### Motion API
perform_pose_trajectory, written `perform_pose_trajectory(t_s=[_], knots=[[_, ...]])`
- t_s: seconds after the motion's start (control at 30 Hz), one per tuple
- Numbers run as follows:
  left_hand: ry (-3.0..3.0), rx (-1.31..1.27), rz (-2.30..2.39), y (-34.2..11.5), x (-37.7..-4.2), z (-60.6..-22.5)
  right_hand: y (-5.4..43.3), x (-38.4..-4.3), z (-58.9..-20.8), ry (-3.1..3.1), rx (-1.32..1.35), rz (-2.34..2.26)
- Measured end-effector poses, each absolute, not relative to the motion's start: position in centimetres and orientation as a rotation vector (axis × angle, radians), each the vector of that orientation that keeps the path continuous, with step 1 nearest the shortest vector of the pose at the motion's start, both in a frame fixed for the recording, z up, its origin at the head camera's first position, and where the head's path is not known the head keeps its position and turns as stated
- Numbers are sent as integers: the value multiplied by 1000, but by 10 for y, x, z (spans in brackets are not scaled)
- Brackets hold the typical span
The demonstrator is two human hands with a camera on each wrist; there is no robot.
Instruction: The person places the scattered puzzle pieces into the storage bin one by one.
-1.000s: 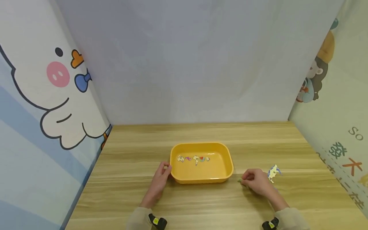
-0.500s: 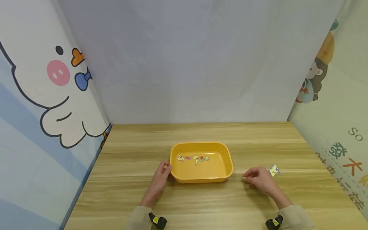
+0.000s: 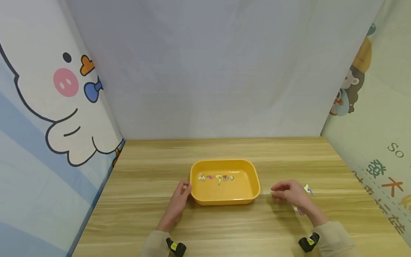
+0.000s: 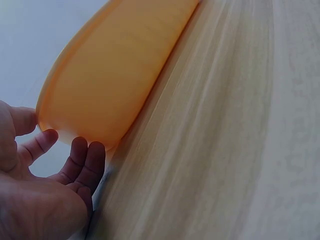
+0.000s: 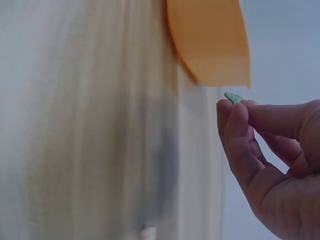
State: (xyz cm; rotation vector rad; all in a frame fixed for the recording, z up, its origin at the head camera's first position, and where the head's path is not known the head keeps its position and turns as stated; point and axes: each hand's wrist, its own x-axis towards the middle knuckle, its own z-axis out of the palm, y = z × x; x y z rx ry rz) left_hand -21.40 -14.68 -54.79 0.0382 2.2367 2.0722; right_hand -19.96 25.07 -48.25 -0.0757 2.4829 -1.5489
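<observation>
My right hand is raised over the table to the right of the tray, pinching a small pale-green piece between thumb and fingertips. Most of that piece is covered by the fingers. On the left, my left hand holds the near-left rim of a yellow plastic tray, its fingers bent against the outer wall. Inside the tray several small flat pieces lie in a row, among them a cream piece, a purple piece and a red and blue piece.
Beyond the right hand lies a cream and blue flat piece, partly hidden by it. A multicoloured piece shows beside the right wrist. The wood-grain table meets a pale curtain at the back, with printed cloth at both sides.
My right hand has lifted and shifted slightly right and away from me, carrying the green piece. The multicoloured piece by the wrist has come into sight. The left hand and tray have stayed put.
</observation>
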Motion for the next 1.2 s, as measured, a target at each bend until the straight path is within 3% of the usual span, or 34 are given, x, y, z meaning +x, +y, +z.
perform_pose_trajectory(t_s=[0.5,1.2], knots=[[2222,-4,2058,-147,-213,-544,235,-226,-438,2796,-289,-1168],[2222,12,2045,-148,-215,-545,214,-250,-431,2747,-394,-1082]])
